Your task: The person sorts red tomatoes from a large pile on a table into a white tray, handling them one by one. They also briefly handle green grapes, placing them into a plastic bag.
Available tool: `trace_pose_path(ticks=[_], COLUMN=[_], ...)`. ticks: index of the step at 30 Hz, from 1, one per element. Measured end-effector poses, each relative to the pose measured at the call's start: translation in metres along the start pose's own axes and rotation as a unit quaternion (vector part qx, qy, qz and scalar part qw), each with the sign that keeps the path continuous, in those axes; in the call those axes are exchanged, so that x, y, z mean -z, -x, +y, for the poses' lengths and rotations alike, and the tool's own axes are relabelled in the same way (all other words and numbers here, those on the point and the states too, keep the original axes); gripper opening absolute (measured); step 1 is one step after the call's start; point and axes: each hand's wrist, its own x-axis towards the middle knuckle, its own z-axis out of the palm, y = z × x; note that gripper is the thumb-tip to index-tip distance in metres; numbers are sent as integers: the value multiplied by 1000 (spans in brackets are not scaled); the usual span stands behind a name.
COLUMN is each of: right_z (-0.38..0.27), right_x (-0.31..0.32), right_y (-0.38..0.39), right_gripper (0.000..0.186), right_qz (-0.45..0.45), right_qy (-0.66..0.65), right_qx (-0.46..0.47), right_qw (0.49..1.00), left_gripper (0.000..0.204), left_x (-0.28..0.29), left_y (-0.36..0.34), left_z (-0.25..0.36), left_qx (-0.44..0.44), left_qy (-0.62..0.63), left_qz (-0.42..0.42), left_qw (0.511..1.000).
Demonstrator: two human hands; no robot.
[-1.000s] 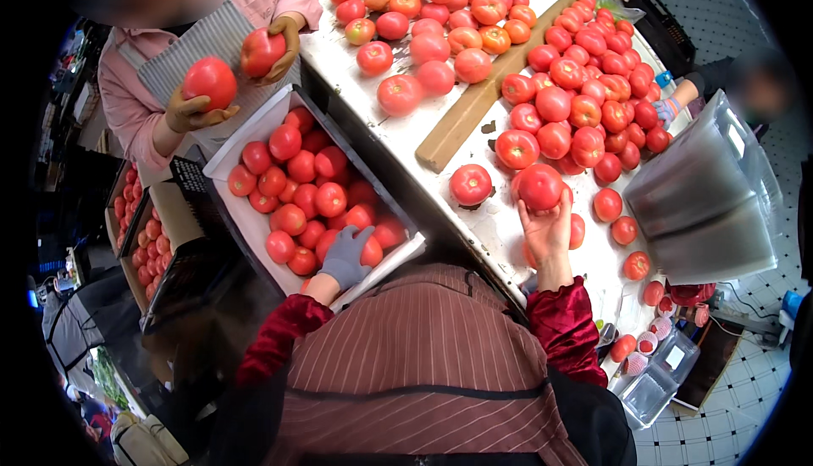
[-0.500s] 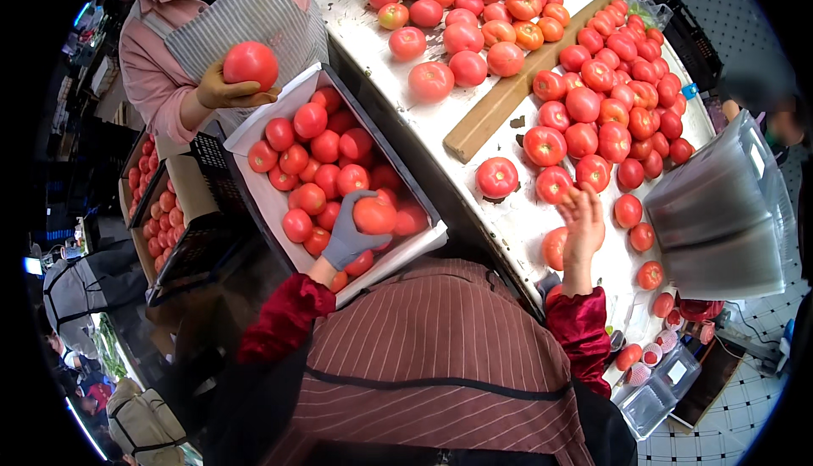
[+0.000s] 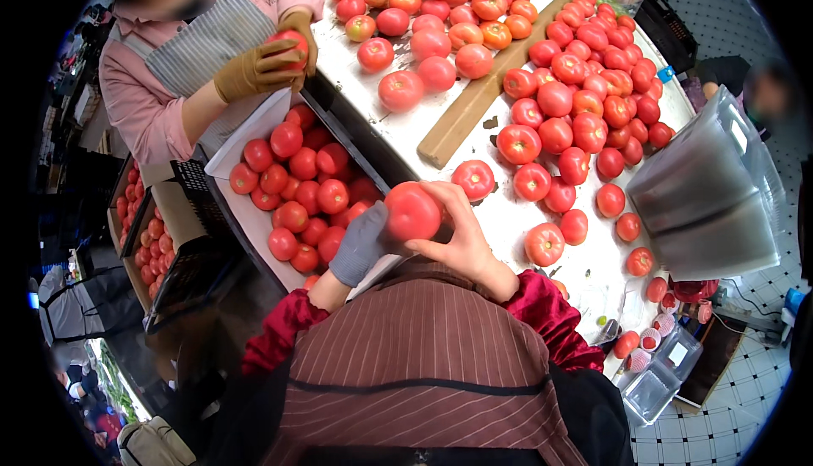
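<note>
A large red tomato [image 3: 412, 211] is held up between both my hands, above the near right corner of the paper-lined crate [image 3: 227, 166]. My left hand [image 3: 360, 246], in a grey glove, grips its left side. Bare, my right hand [image 3: 464, 241] closes thumb and fingers round its right side. Many tomatoes [image 3: 306, 192] fill the crate below and left of my hands. On the white table [image 3: 474, 140] to the right, a large heap of tomatoes [image 3: 584, 102] spreads out, with one tomato [image 3: 473, 180] lying close beyond my right hand.
A wooden bar [image 3: 500, 72] divides the heap from more tomatoes [image 3: 440, 21]. Across the crate a person in brown gloves [image 3: 262, 66] holds a tomato. Stacked clear plastic containers [image 3: 703, 186] stand at right; an open clear box [image 3: 656, 381] lies lower right. More filled crates [image 3: 152, 250] are at left.
My left hand has lifted a tomato out of the crate. My right hand has come left from the table heap onto it. The other person now has both hands together at their tomato.
</note>
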Motion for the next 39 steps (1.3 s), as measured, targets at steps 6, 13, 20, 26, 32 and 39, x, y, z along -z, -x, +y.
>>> trace_pose_path(ticks=[6, 13, 20, 26, 32, 39], right_z=[23, 36, 23, 20, 65, 99], right_x=[13, 52, 76, 76, 80, 104], right_y=[4, 4, 17, 14, 0, -125], right_gripper=[61, 75, 61, 73, 61, 40], right_qz=[71, 138, 244, 268, 240, 192], right_qy=[-491, -675, -395, -247, -321, -435], right_qx=[-272, -315, -158, -42, -197, -139], right_qw=[824, 653, 871, 930, 895, 869], left_gripper=[39, 69, 71, 73, 65, 60], left_x=[25, 99, 95, 117, 81, 56], left_y=[-24, -56, -72, -71, -36, -34], left_z=[9, -62, -70, -75, -29, -3], left_qx=[-141, -34, -33, -113, 26, 45], left_qy=[-196, -732, -740, -662, -87, 293], left_qz=[56, 109, 108, 111, 177, 24], left_qw=[969, 672, 663, 733, 980, 955])
